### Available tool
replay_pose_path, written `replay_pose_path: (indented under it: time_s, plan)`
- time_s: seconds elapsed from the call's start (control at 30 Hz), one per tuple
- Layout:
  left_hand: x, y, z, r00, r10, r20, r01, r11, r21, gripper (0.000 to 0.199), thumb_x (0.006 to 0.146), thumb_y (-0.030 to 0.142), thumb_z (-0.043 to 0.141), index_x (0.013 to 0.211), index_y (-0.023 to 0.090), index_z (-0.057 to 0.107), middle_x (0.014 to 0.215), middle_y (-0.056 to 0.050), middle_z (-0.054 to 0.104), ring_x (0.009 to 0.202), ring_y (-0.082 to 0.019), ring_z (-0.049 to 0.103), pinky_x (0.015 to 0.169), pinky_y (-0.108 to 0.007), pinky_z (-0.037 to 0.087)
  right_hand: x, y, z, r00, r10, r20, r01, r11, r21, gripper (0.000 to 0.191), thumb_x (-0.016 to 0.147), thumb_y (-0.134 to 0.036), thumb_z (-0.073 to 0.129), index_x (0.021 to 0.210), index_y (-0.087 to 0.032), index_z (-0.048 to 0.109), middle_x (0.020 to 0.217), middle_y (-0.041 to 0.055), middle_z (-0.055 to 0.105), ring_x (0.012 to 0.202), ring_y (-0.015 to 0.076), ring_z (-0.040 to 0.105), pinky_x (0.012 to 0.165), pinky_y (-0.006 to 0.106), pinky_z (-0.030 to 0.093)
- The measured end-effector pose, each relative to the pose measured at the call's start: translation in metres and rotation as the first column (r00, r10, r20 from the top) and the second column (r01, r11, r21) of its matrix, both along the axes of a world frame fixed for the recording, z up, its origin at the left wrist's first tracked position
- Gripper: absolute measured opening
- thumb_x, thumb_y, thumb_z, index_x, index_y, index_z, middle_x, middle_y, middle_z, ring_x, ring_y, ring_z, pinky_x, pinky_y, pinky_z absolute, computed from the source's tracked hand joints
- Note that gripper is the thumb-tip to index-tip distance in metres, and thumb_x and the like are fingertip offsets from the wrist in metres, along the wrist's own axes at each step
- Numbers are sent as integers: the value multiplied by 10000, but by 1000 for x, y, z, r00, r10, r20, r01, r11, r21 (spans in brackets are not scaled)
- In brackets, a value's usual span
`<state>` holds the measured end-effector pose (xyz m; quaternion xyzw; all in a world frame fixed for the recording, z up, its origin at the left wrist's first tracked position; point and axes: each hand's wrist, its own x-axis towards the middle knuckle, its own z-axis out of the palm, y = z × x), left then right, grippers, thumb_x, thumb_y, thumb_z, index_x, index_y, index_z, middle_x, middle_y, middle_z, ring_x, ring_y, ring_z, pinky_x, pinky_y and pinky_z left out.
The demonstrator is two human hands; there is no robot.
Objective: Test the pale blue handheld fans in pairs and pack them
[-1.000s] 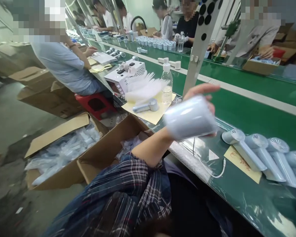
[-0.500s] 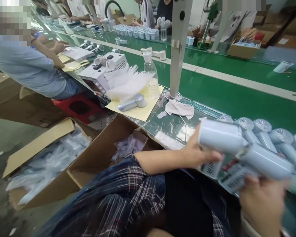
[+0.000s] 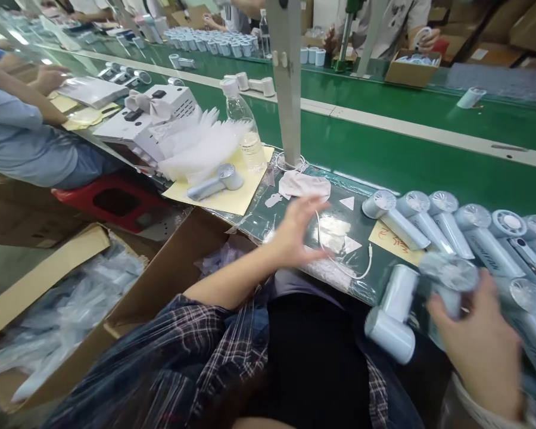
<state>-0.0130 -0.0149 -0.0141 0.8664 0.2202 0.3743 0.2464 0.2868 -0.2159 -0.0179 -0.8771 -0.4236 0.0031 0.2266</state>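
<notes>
My left hand [image 3: 297, 235] is over the bench edge with fingers spread and nothing in it, near a white cable [image 3: 335, 257] and a crumpled pale cloth [image 3: 304, 185]. At the right, my right hand [image 3: 477, 333] has its fingers around a light blue handheld fan [image 3: 449, 273], blurred by motion. Just left of it, another light blue fan [image 3: 390, 336] lies at the bench edge, touched by neither hand. Behind them stretches a row of light blue fans [image 3: 417, 205], some with a clear-wrapped round head facing up.
A steel post [image 3: 286, 89] rises from the bench. Left of it are a clear bottle [image 3: 250, 140], a fan on yellow paper [image 3: 226, 179] and a white box [image 3: 149, 122]. Open cartons [image 3: 161, 274] stand below. People sit at the left and across the green belt [image 3: 384, 137].
My left hand has let go of its fan and moved left. That fan now lies at the bench edge. The view has shifted right.
</notes>
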Motion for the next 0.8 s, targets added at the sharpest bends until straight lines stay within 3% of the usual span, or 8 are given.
replay_pose_path:
  time_s: [0.07, 0.13, 0.3, 0.5, 0.6, 0.7, 0.73, 0.8]
  plan:
    - [23, -27, -14, 912, -360, -199, 389, 911, 135, 712, 850, 660, 808, 1448, 304, 660, 1643, -147, 516, 1561, -392, 432, 1310, -608, 346, -29, 19, -3, 991, 78, 110, -77, 997, -14, 845, 928, -542, 597, 1664, -145, 472, 1030, 198, 751, 849, 426, 700, 681, 516, 511]
    - [53, -55, -31, 795, -469, -385, 565, 804, 186, 550, 897, 615, 779, 1319, 264, 738, 1615, -177, 552, 1538, -399, 472, 1294, -613, 368, -55, 36, -8, 960, 199, 198, -205, 979, 11, 704, 990, -428, 533, 1613, -101, 522, 1081, 213, 735, 907, 402, 694, 731, 498, 519]
    - [80, -73, -54, 789, -433, -436, 571, 779, 260, 370, 979, 504, 707, 1155, 181, 755, 1534, -307, 588, 1429, -410, 580, 1172, -567, 493, -74, 52, -15, 941, 250, 230, -257, 966, 1, 638, 988, -252, 511, 1615, -139, 510, 1074, 188, 716, 901, 340, 660, 767, 460, 514]
    - [73, -58, -23, 722, -544, -427, 670, 705, 234, 182, 975, 371, 715, 936, 194, 723, 1426, -201, 705, 867, -224, 673, 786, -376, 500, -9, 21, -14, 943, 329, -59, -326, 944, 55, 773, 828, -432, 696, 1574, -265, 585, 1128, 98, 752, 1005, 334, 692, 896, 467, 562]
    - [73, -55, -4, 742, -579, -337, 619, 785, 15, 313, 998, 497, 687, 921, 195, 675, 1097, -141, 749, 825, -212, 639, 761, -355, 473, 36, -5, -5, 966, 248, -77, -247, 969, 30, 758, 752, -532, 706, 1445, -223, 711, 1149, 143, 711, 1001, 372, 684, 930, 560, 559]
    - [77, -48, 1, 905, -410, -115, 331, 848, -414, 477, 911, 664, 737, 914, 202, 619, 1013, -80, 689, 913, -212, 630, 791, -321, 493, 55, -24, 15, 994, 108, 26, -110, 992, 59, 581, 771, -500, 670, 1230, -165, 793, 1043, 190, 691, 1054, 446, 667, 1001, 651, 510]
    - [81, -47, -1, 957, -290, -18, 225, 779, -585, 513, 890, 700, 733, 903, 207, 590, 999, -58, 666, 897, -196, 620, 771, -305, 496, 52, -29, 21, 996, 42, 77, -50, 993, 110, 510, 807, -481, 664, 1193, -173, 793, 1013, 194, 693, 1092, 466, 660, 1041, 669, 482]
    - [90, -49, -7, 990, -52, 128, 137, 519, -844, 567, 904, 771, 647, 897, 222, 503, 941, -13, 604, 781, -148, 589, 670, -265, 477, 31, -32, 28, 997, -74, 22, 65, 953, 295, 436, 872, -497, 683, 1195, -219, 772, 987, 180, 711, 1097, 462, 676, 1072, 680, 463]
